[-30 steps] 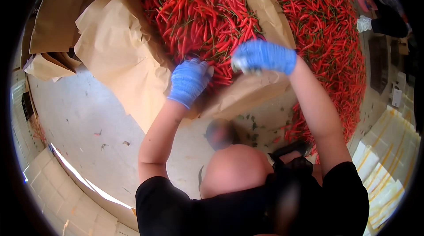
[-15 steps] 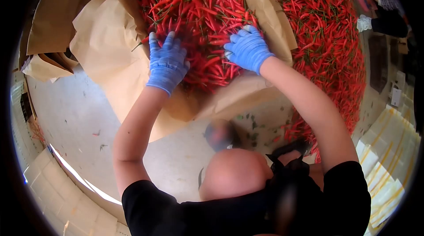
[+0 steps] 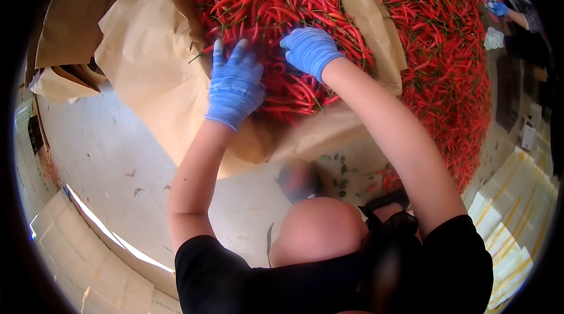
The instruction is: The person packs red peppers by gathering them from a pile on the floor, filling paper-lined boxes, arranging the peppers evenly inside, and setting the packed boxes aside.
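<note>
Red chili peppers (image 3: 276, 5) with green stems fill a box or bag lined with brown paper (image 3: 147, 73). My left hand (image 3: 235, 85), in a blue knitted glove with paler fingertips, lies on the peppers at the near left side of the heap, its fingers spread. To its right, my right hand (image 3: 310, 51) in a matching glove rests on the same heap with its fingers curled inward. Whatever lies under those curled fingers is hidden. Some peppers between the two hands are blurred.
A large pile of loose chili peppers (image 3: 440, 55) covers the floor on the right. Another person's gloved hand (image 3: 496, 7) shows at the upper right. Open cardboard boxes (image 3: 70, 32) stand on the left, white foam boxes (image 3: 514, 220) at the lower right. Leaf scraps lie on the floor (image 3: 135, 155).
My right hand has moved left, closer to my left hand, and its fingers have curled in. My left hand has shifted slightly in the view. The other person's hand has moved down.
</note>
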The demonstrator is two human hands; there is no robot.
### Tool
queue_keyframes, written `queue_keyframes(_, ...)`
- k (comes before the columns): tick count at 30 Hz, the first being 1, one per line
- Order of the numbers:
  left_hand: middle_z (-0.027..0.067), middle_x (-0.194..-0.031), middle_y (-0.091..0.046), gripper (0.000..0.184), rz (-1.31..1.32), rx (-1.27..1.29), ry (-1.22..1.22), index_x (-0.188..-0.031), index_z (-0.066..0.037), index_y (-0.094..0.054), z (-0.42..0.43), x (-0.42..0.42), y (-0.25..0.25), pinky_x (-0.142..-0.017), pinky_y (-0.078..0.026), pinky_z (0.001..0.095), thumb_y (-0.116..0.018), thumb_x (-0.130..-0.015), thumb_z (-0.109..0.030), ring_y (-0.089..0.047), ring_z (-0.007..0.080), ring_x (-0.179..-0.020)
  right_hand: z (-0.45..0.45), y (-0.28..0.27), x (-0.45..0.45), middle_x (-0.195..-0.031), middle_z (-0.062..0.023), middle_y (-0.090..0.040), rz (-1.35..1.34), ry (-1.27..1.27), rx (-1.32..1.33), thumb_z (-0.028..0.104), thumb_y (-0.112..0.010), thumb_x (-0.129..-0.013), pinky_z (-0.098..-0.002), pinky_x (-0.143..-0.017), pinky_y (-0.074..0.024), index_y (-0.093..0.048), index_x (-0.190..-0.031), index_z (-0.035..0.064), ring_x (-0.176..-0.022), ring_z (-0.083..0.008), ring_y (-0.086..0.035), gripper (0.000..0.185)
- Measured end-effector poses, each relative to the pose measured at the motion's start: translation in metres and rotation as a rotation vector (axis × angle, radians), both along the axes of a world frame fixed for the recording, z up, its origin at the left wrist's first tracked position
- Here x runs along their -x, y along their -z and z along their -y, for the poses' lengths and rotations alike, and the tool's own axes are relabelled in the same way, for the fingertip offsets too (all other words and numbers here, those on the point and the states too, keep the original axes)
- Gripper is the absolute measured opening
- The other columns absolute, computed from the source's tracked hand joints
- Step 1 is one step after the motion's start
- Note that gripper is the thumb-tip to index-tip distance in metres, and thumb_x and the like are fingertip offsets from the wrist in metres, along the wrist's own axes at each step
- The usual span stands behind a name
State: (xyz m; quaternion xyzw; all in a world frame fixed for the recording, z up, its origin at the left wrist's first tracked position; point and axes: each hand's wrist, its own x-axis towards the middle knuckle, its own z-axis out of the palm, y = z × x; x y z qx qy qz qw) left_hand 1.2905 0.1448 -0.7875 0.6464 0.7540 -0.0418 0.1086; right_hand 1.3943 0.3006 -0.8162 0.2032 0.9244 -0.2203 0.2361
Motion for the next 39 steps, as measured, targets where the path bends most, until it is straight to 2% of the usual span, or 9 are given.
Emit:
queue_keyframes(9, 0.004, -0.111, -0.058, 0.022, 0.008, -0.038, -0.023, -0.09, -0.011, -0.065, 0.0, 0.0, 0.0, -0.108, -0.014, 0.0523, -0.058, -0.07, -0.019, -0.039, 0.022, -0.123, 0.019, 0.035, -0.004, -0.097, -0.0045, -0.058, -0.275, 0.054, -0.412, 0.019, -0.055, -0.078, -0.0399, -0.075, -0.0462, -0.063, -0.089, 0.0147, -0.093, -0.0226, -0.055, 0.014)
queue_keyframes(16, 0.0033, -0.109, -0.059, 0.023, 0.007, -0.07, -0.026, -0.091, -0.012, -0.065, 0.002, 0.001, 0.003, -0.108, -0.014, 0.0523, -0.058, -0.07, -0.019, -0.04, 0.0214, -0.122, -0.022, 0.05, -0.007, -0.094, -0.0055, -0.059, -0.2, -0.248, -0.306, 0.031, -0.056, -0.082, -0.0374, -0.081, -0.0452, -0.068, -0.091, 0.0155, -0.093, -0.0237, -0.056, 0.021)
queue_keyframes(21, 0.003, -0.109, -0.059, 0.022, 0.0, -0.09, -0.022, -0.091, -0.013, -0.066, 0.002, -0.002, 0.002, -0.108, -0.015, 0.052, -0.058, -0.072, -0.02, -0.041, 0.0219, -0.122, -0.029, -0.033, -0.043, -0.078, 0.0, -0.059, -0.613, 0.63, 0.643, 0.024, -0.064, -0.082, -0.0269, -0.068, -0.0448, -0.063, -0.097, 0.004, -0.074, -0.0111, -0.055, 0.025)
queue_keyframes(24, 0.0031, -0.107, -0.059, 0.021, -0.01, -0.182, 0.0, -0.091, -0.013, -0.066, 0.003, -0.002, 0.007, -0.106, -0.019, 0.0503, -0.06, -0.074, -0.024, -0.044, 0.0227, -0.117, -0.035, -0.095, -0.091, -0.074, -0.005, -0.063, 0.031, 0.274, 0.887, 0.035, -0.059, -0.085, -0.025, -0.055, -0.0443, -0.064, -0.087, 0.0051, -0.065, -0.0104, -0.055, 0.03)
queue_keyframes(27, 0.0036, -0.104, -0.059, 0.022, 0.02, -0.31, 0.093, -0.091, -0.013, -0.066, 0.0, -0.006, 0.018, -0.1, -0.029, 0.0464, -0.061, -0.075, -0.028, -0.048, 0.0232, -0.11, -0.007, -0.113, -0.117, -0.083, -0.0123, -0.066, 0.43, -0.491, 0.229, 0.043, -0.064, -0.073, -0.0373, -0.073, -0.0488, -0.067, -0.095, 0.0091, -0.076, -0.0282, -0.064, 0.04)
queue_keyframes(29, 0.0047, -0.102, -0.058, 0.024, 0.075, -0.331, 0.189, -0.094, -0.013, -0.066, -0.007, -0.016, 0.027, -0.087, -0.041, 0.0393, -0.061, -0.076, -0.028, -0.053, 0.0238, -0.099, -0.003, -0.114, -0.104, -0.085, -0.0145, -0.065, 0.412, -0.193, 0.256, 0.038, -0.066, -0.072, -0.0365, -0.075, -0.0483, -0.068, -0.092, 0.0093, -0.079, -0.0278, -0.063, 0.034)
queue_keyframes(32, 0.0054, -0.106, -0.057, 0.029, 0.171, -0.029, 0.135, -0.105, -0.013, -0.063, -0.015, -0.033, 0.038, -0.084, -0.042, 0.0375, -0.058, -0.078, -0.022, -0.054, 0.0237, -0.098, 0.005, -0.055, -0.096, -0.082, -0.0149, -0.063, -0.233, 0.286, 0.265, 0.024, -0.063, -0.076, -0.0395, -0.073, -0.0473, -0.067, -0.088, 0.0092, -0.077, -0.0307, -0.061, 0.02)
queue_keyframes(35, 0.0057, -0.107, -0.056, 0.03, 0.246, 0.152, 0.146, -0.107, -0.016, -0.063, -0.026, -0.031, 0.038, -0.082, -0.042, 0.0375, -0.056, -0.078, -0.02, -0.055, 0.023, -0.098, 0.018, 0.003, -0.083, -0.082, -0.0112, -0.063, -0.175, 0.026, -0.201, 0.02, -0.055, -0.075, -0.0396, -0.072, -0.0492, -0.066, -0.08, 0.0095, -0.079, -0.028, -0.061, 0.016)
queue_keyframes(39, 0.0059, -0.098, -0.058, 0.027, 0.161, 0.176, 0.194, -0.104, -0.016, -0.063, -0.031, -0.035, 0.042, -0.077, -0.044, 0.0367, -0.055, -0.078, -0.018, -0.057, 0.0226, -0.091, 0.025, 0.014, -0.067, -0.084, -0.0109, -0.063, -0.045, 0.029, -0.324, 0.019, -0.055, -0.076, -0.0383, -0.071, -0.0496, -0.066, -0.081, 0.0096, -0.078, -0.0266, -0.062, 0.016)
